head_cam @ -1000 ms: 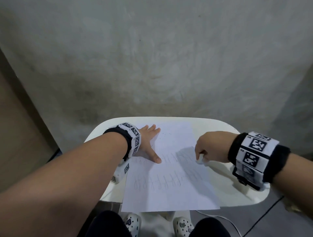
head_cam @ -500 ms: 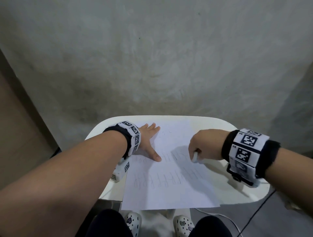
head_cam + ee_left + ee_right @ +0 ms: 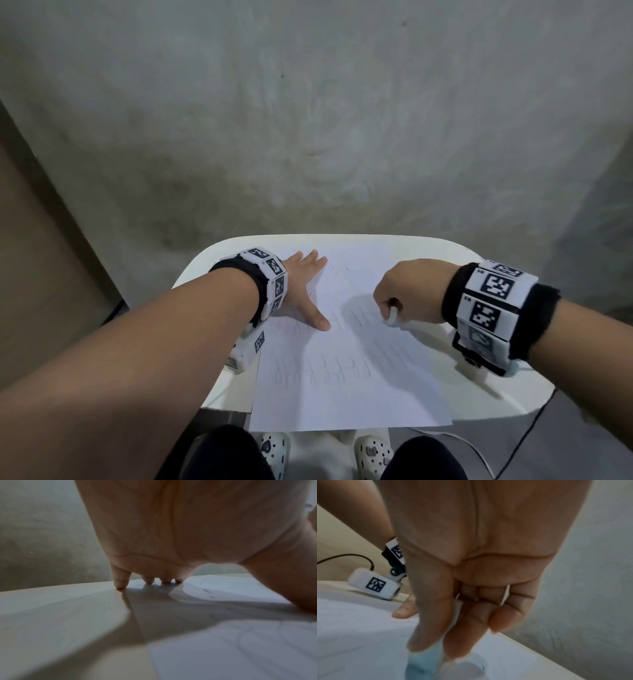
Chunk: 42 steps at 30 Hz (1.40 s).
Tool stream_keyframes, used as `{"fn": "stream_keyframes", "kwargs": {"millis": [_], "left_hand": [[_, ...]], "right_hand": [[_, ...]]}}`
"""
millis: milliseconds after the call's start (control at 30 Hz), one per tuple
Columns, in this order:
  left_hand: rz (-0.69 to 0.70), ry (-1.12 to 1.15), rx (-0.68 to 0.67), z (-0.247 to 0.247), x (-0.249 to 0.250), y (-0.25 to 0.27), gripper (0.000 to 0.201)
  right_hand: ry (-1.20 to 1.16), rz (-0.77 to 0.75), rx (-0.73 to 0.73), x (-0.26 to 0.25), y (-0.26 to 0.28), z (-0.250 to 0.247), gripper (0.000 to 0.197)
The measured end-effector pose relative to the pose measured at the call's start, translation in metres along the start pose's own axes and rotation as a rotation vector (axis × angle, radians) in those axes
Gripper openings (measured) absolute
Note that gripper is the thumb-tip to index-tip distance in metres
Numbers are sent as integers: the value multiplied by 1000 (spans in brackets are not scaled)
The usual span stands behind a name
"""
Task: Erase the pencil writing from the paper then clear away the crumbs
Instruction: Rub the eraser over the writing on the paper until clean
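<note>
My right hand (image 3: 409,291) has its grip clamped on the eraser (image 3: 423,661) — tip on the paper (image 3: 342,394); left hand (image 3: 301,287) flat, fingers straight, pinning the sheet to the table (image 3: 507,397).

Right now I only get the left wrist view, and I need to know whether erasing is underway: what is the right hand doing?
Observer: The right hand pinches a white eraser between thumb and fingers.
Operator: Where on the paper?
Observer: On the paper, it is by the right end of the upper row of writing.
Operator: Anything not erased yet?
Observer: The lower row of writing, nearer the person, looks fully intact.
</note>
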<state>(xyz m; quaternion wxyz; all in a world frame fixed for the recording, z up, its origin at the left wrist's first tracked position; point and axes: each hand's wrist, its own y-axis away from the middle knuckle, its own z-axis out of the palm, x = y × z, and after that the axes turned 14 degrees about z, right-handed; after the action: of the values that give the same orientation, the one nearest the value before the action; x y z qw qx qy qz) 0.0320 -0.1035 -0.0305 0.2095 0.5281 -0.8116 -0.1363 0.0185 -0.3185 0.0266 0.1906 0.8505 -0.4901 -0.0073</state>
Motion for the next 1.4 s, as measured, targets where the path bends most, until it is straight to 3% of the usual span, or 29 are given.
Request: {"fn": "stream_keyframes", "kwargs": {"millis": [100, 233, 367, 567, 767, 867, 1033, 1200, 1400], "left_hand": [[-3, 2, 0, 0, 1, 0, 134], [-4, -5, -5, -2, 2, 2, 132], [3, 10, 1, -1, -1, 1, 132], [0, 4, -1, 0, -1, 0, 134], [-3, 4, -8, -1, -1, 0, 133], [-2, 0, -11, -1, 0, 1, 132], [-3, -9, -4, -1, 4, 3, 131], [0, -16, -6, -2, 5, 4, 131], [-4, -13, -25, -2, 6, 2, 133]], "right_hand": [[67, -4, -87, -8, -9, -13, 21], [-30, -11, 87, -19, -38, -19, 16], [-45, -43, 97, -14, -28, -8, 15], [16, -44, -52, -9, -7, -12, 16], [-48, -11, 117, -24, -32, -13, 14], [-33, -20, 44, -14, -8, -3, 21], [-1, -14, -99, -14, 1, -13, 14], [-101, 13, 119, -25, -30, -17, 14], [-55, 9, -42, -10, 2, -6, 16]]}}
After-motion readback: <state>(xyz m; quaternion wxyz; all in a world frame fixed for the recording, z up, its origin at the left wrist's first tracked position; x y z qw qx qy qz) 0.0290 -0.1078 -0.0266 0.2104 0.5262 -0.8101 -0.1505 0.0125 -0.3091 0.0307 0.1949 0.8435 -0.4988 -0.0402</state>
